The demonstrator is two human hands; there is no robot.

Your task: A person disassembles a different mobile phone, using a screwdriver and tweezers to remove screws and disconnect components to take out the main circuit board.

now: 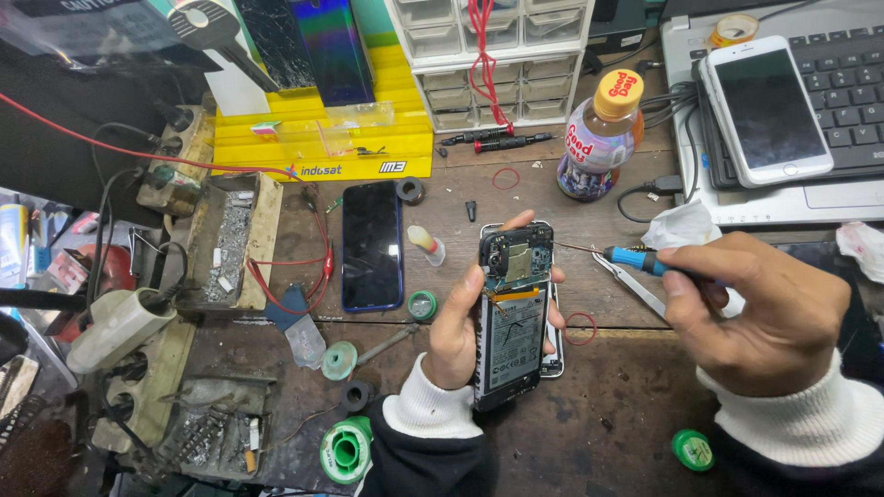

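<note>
Starting at the far left of the wooden surface (645,405), we find a power strip (124,322) with a plug seated in it and a tray of small screws (230,244) with red test leads (304,271) running past it. Further right, a dark phone (372,245) lies face up, with a green solder spool (346,451) below it near the front edge and a small glue bottle (426,245) just beside the phone. At centre, our left hand (456,336) holds an opened phone (512,317) above the surface, tilted upright; the grip is closed around its body, thumb on one long edge and fingertips on the other, with the circuit board and battery exposed toward us. A second phone body lies on the surface directly behind it. Continuing right, our right hand (760,313) pinches a blue-handled screwdriver (635,260) between thumb and fingers, its thin shaft pointing left toward the upper board of the opened phone; whether the tip touches cannot be told. Metal tweezers (629,287) lie under that hand. Behind stand a drink bottle (599,138) and a white phone (764,110) resting on a laptop (829,198).
</note>
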